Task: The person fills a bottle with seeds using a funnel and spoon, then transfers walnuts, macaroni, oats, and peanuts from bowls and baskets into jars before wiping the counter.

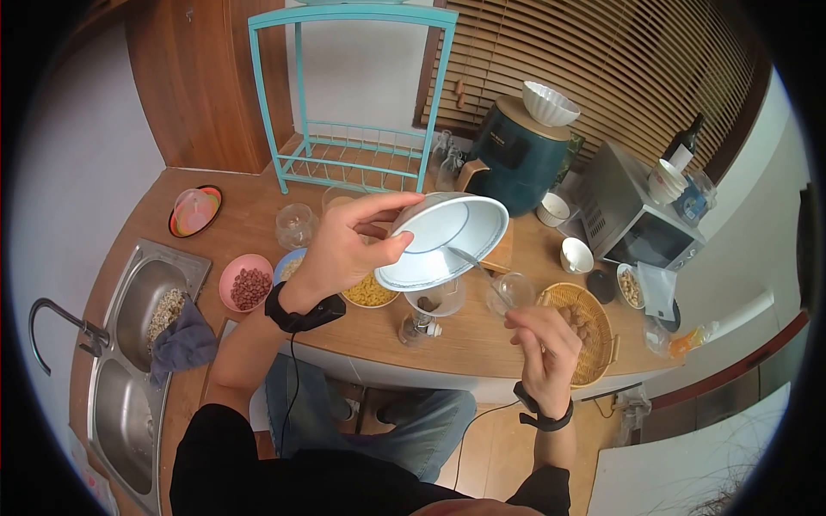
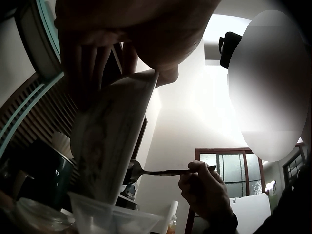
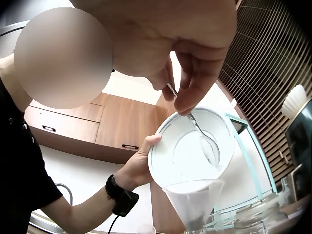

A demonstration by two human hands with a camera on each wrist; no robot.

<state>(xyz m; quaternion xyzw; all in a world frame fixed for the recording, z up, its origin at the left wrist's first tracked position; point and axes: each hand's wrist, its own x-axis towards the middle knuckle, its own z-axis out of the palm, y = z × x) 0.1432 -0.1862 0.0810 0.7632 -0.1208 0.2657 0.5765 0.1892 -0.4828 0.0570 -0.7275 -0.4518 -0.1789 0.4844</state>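
Note:
My left hand (image 1: 344, 249) holds a white bowl (image 1: 439, 232) by its rim, thumb on the inner edge and fingers beneath. The bowl is steeply tilted, and its inside looks bare white in the right wrist view. My right hand (image 1: 546, 344) pinches the handle of a metal spoon (image 3: 209, 150), whose head rests at the bowl's inner surface. Right under the lowered rim stands a clear plastic funnel (image 3: 192, 200), seated on a small glass bottle (image 1: 418, 330). Something dark shows in the funnel in the head view.
Left of the funnel are a pink bowl of reddish beans (image 1: 244, 282) and a dish of yellow pieces (image 1: 372, 292). To the right are a glass jar (image 1: 511, 294) and a wicker basket (image 1: 607, 331). Behind stand a green air fryer (image 1: 516, 159) and a turquoise rack (image 1: 353, 163).

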